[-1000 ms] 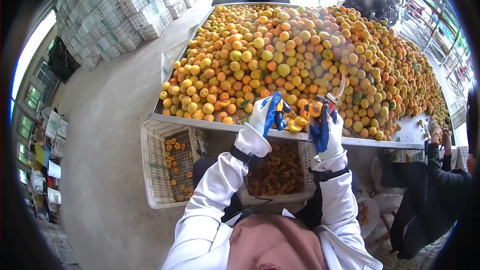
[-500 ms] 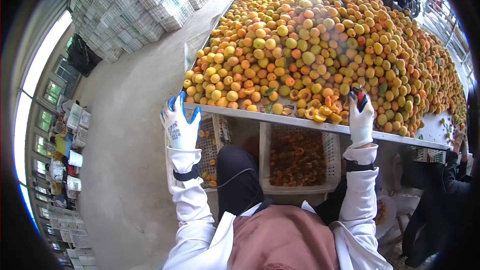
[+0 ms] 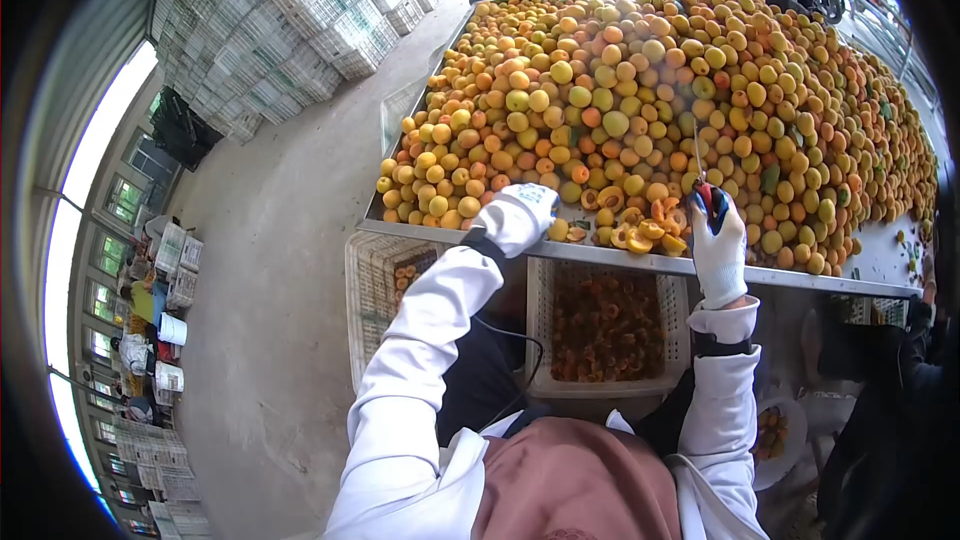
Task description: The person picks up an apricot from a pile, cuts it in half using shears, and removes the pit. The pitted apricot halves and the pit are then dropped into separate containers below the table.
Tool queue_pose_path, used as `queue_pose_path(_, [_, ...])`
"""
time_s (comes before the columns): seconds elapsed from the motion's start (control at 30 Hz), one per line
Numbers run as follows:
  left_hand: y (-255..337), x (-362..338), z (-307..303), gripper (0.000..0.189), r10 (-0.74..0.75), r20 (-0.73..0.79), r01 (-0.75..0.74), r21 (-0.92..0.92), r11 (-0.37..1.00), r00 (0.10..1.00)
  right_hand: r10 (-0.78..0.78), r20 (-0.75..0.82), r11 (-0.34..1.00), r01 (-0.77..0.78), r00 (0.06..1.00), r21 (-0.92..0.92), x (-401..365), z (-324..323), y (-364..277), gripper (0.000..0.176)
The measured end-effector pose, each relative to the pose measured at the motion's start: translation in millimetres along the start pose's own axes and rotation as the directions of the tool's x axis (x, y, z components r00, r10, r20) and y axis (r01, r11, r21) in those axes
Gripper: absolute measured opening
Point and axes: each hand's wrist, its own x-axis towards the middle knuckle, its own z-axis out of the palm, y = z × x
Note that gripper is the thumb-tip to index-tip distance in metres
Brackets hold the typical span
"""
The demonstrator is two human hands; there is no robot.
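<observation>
My right hand (image 3: 718,245), in a white glove with blue fingertips, is closed round the red handle of a small knife (image 3: 704,190). Its thin blade points up toward the pile of apricots (image 3: 600,100). My left hand (image 3: 518,218), gloved the same way, reaches over the front edge of the metal table (image 3: 620,260). Its fingers curl in near the front apricots, and whatever they hold is hidden. Between the hands lie several halved apricots (image 3: 645,232) on the tabletop.
Under the table stand a crate (image 3: 540,340) of dark apricot pieces and another crate (image 3: 362,285) to its left. Stacked crates (image 3: 290,20) fill the far left. Other people sit across the table and at the right, near a white bucket (image 3: 790,460).
My left hand has swung right from the table's left corner to the front apricots, its spread fingers now curled. The knife blade now shows pointing up from my right hand.
</observation>
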Motion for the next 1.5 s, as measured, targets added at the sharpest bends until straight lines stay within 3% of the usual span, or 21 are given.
queue_pose_path(0.03, [8.3, 10.1, 4.5, 0.023, -0.056, 0.133, 0.039, 0.131, 0.991, 0.99, -0.003, -0.002, 1.0, 0.003, 1.0, 0.005, 0.1, -1.5, 0.2, 0.025])
queue_pose_path(0.1, [23.6, 24.7, 15.8, 0.029, -0.074, 0.332, 0.086, -0.02, 0.996, 0.94, 0.006, 0.0, 1.0, -0.006, 1.0, -0.021, -0.8, -6.5, -2.8, 0.024])
queue_pose_path(0.17, [16.0, 32.8, 18.2, 0.031, 0.045, 0.264, -0.003, -0.157, 0.988, 0.963, -0.005, -0.006, 1.0, 0.004, 1.0, -0.03, -0.5, -7.6, -5.6, 0.024])
queue_pose_path(0.23, [19.8, 41.5, -12.8, 0.026, -0.019, 0.421, 0.175, -0.336, 0.925, 0.907, -0.007, -0.002, 0.999, 0.007, 1.0, 0.035, -1.9, -7.5, -5.9, 0.024])
queue_pose_path(0.27, [15.0, 50.8, -6.9, 0.023, -0.021, 0.315, 0.091, -0.209, 0.974, 0.949, -0.024, -0.01, 0.999, 0.024, 1.0, 0.026, -2.1, -7.8, -8.2, 0.024])
queue_pose_path(0.3, [15.7, 45.8, -3.3, 0.022, 0.047, -0.027, -0.051, -0.169, 0.984, 0.999, -0.024, -0.012, 0.999, 0.024, 1.0, 0.025, -1.4, -8.7, -11.0, 0.024])
queue_pose_path(0.37, [21.9, 68.1, -5.4, 0.026, -0.18, 0.077, 0.181, -0.006, 0.983, 0.981, 0.022, -0.007, 0.999, -0.022, 1.0, 0.026, 0.2, -11.4, -13.8, 0.024])
queue_pose_path(0.5, [49.1, 79.9, -6.2, 0.047, -0.342, 0.175, 0.281, 0.298, 0.912, 0.923, 0.0, -0.031, 0.998, 0.002, 1.0, 0.06, 3.0, -11.3, -8.4, 0.023])
queue_pose_path(0.63, [32.6, 91.5, 11.3, 0.049, -0.35, 0.177, 0.285, 0.312, 0.906, 0.92, -0.01, -0.012, 0.999, 0.01, 1.0, 0.049, 0.8, -12.6, -9.7, 0.022])
queue_pose_path(0.7, [21.6, 90.0, 8.5, 0.055, -0.372, 0.2, 0.367, 0.064, 0.928, 0.907, -0.025, -0.002, 0.999, 0.025, 1.0, 0.036, 0.8, -11.7, -8.8, 0.02])
queue_pose_path(0.73, [28.8, 72.5, -3.9, 0.058, -0.337, 0.106, 0.345, -0.073, 0.936, 0.936, -0.033, -0.006, 0.999, 0.033, 0.999, 0.037, 0.8, -12.2, -9.5, 0.02])
queue_pose_path(0.77, [25.5, 69.4, -12.7, 0.054, -0.355, 0.129, 0.377, -0.265, 0.887, 0.926, -0.047, -0.002, 0.998, 0.047, 0.999, 0.041, -0.2, -12.7, -10.3, 0.019])
queue_pose_path(0.83, [14.4, 67.9, -11.9, 0.046, -0.3, 0.274, 0.396, -0.765, 0.507, 0.914, -0.068, -0.006, 0.996, 0.068, 0.998, 0.049, -2.7, -13.8, -15.2, 0.018])
queue_pose_path(0.87, [9.7, 61.4, -0.9, 0.043, -0.197, 0.097, 0.149, -0.951, 0.271, 0.976, -0.027, 0.043, 0.995, 0.022, 0.999, 0.1, -4.8, -14.4, -19.6, 0.018])
queue_pose_path(0.9, [12.7, 49.2, -6.4, 0.044, -0.111, 0.077, 0.073, -0.997, -0.036, 0.991, 0.01, 0.094, 0.989, -0.024, 0.995, 0.149, -7.0, -14.3, -23.2, 0.017])
queue_pose_path(0.97, [34.9, 26.5, -27.0, 0.051, -0.078, -0.072, -0.078, -0.994, -0.079, 0.994, 0.171, 0.236, 0.964, -0.212, 0.957, 0.163, -10.7, -12.6, -30.9, 0.015])
queue_pose_path(1.03, [51.5, 13.4, -41.4, 0.06, -0.048, -0.227, -0.233, -0.952, -0.199, 0.973, 0.194, 0.312, 0.94, -0.267, 0.93, 0.214, -15.2, -7.8, -40.1, 0.016])
queue_pose_path(1.07, [56.9, 10.1, -43.8, 0.066, -0.06, -0.27, -0.276, -0.945, -0.174, 0.961, 0.052, 0.245, 0.972, -0.105, 0.968, 0.211, -19.5, 3.6, -24.9, 0.018])
queue_pose_path(1.2, [69.9, 11.4, -41.5, 0.06, -0.024, -0.262, -0.245, -0.861, -0.447, 0.965, 0.037, 0.267, 0.967, -0.102, 0.963, 0.233, -27.6, 17.1, -33.7, 0.019])
queue_pose_path(1.3, [79.1, 11.8, -35.4, 0.056, 0.014, -0.276, -0.207, -0.753, -0.625, 0.961, 0.126, 0.331, 0.941, -0.218, 0.935, 0.257, -34.1, 24.8, -33.6, 0.017])
queue_pose_path(1.5, [84.7, 13.4, -35.1, 0.049, -0.006, -0.265, -0.212, -0.756, -0.619, 0.964, 0.103, 0.385, 0.911, -0.242, 0.917, 0.334, -43.3, 39.6, -18.2, 0.014])
